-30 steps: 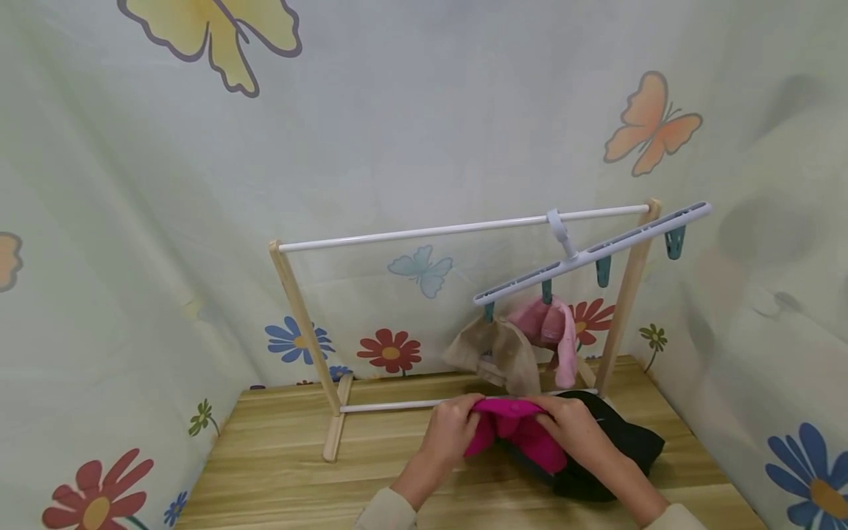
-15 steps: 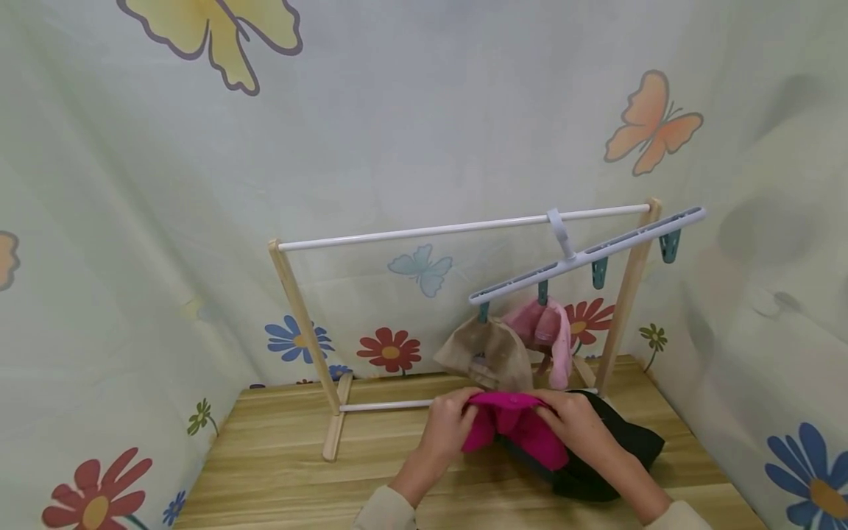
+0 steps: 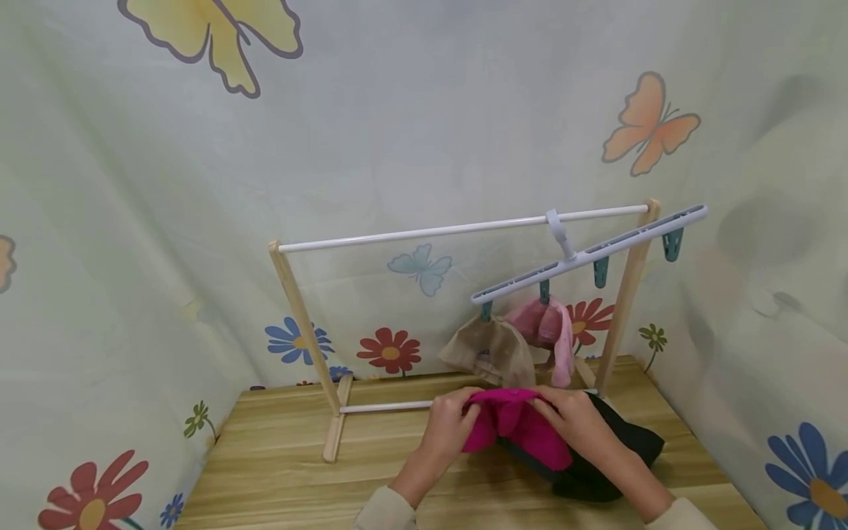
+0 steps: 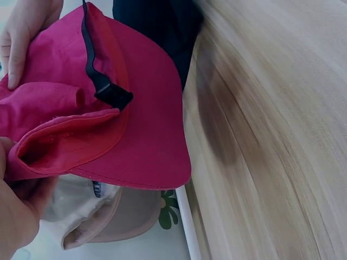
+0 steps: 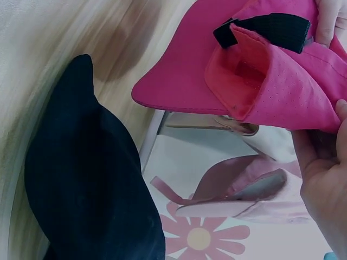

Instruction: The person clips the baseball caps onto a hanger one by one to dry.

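A magenta baseball cap [image 3: 513, 423] is held by both hands above the table, close in front of a drying rack. My left hand [image 3: 447, 427] pinches one side of its crown, and my right hand [image 3: 573, 423] pinches the other side. In the left wrist view, the cap's brim [image 4: 154, 108] points down toward the table, and a black strap with a buckle [image 4: 113, 95] crosses the back opening. A black cap [image 5: 89, 162] lies on the table beside my right hand. Just behind the magenta one hangs a beige cap [image 3: 492, 352], with a pink cap [image 3: 559, 335] to its right.
A white hanger [image 3: 583, 258] hooks over the rack's top bar [image 3: 411, 234] and tilts down to the left. Its two left teal clips grip the hanging caps; the right clips [image 3: 672, 244] hold nothing. A wooden table [image 3: 278, 471] and flowered curtains [image 3: 430, 132] surround the rack.
Both hands have lifted the magenta cap slightly, its top edge now overlapping the beige cap's lower part. The hanger and its caps swayed a little left, then partly back.
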`<state>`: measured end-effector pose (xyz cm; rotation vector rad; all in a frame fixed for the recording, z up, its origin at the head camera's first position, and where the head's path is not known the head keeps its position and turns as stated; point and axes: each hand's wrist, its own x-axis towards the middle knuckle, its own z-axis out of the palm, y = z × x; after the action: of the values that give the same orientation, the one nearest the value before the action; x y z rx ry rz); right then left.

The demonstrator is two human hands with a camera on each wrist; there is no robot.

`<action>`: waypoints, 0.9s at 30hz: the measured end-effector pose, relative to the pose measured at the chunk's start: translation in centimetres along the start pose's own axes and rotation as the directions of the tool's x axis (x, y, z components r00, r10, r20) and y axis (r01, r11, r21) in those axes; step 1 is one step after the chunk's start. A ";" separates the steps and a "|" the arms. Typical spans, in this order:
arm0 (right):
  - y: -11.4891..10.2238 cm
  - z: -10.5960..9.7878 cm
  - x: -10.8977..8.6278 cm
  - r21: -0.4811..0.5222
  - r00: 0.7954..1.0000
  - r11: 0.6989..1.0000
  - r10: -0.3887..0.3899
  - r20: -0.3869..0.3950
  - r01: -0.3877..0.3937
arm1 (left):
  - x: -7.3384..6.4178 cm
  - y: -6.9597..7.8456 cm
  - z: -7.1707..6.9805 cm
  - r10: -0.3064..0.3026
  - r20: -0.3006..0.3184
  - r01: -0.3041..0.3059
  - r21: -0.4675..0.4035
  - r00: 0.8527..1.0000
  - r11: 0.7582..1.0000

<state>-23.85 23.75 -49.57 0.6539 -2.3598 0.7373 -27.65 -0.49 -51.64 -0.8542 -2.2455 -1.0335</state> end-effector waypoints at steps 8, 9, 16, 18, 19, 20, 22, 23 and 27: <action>-0.6 -0.6 0.1 -0.007 0.999 0.999 0.033 -0.001 -0.033 | 0.1 0.4 -0.1 -0.030 -0.008 0.029 -0.077 1.000 0.997; -0.6 -0.7 0.1 -0.005 1.000 1.000 0.027 -0.011 -0.027 | 0.1 0.5 -0.1 -0.044 -0.001 0.044 -0.097 0.999 0.994; -0.8 -1.1 0.3 -0.004 0.999 1.000 0.003 -0.052 -0.003 | 0.4 1.1 -0.6 -0.076 0.012 0.077 -0.178 0.997 0.981; -0.9 -1.1 0.3 -0.006 0.999 1.000 0.012 -0.049 -0.012 | 0.4 1.2 -0.7 -0.077 0.010 0.078 -0.181 0.997 0.981; -0.9 -1.2 0.3 -0.007 0.999 1.000 0.016 -0.047 -0.016 | 0.4 1.3 -0.7 -0.077 0.010 0.078 -0.180 0.997 0.981; -0.9 -1.2 0.3 -0.006 0.999 1.000 0.018 -0.042 -0.019 | 0.4 1.3 -0.7 -0.079 0.011 0.079 -0.179 0.997 0.981; -1.0 -1.4 0.3 0.007 0.999 1.000 0.023 -0.034 -0.023 | 0.5 1.4 -0.7 -0.080 0.014 0.082 -0.182 0.997 0.980; -0.9 -1.5 0.3 0.012 0.999 1.000 0.021 -0.036 -0.021 | 0.5 1.5 -0.7 -0.081 0.017 0.083 -0.185 0.997 0.979; -0.7 -1.9 0.5 0.017 0.998 1.000 0.006 -0.056 -0.005 | 0.9 1.6 -0.5 -0.055 0.021 0.058 -0.194 0.998 0.979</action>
<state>-23.07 24.25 -47.74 0.6260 -2.3081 0.7686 -27.02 0.20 -49.99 -0.8849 -2.2190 -1.2945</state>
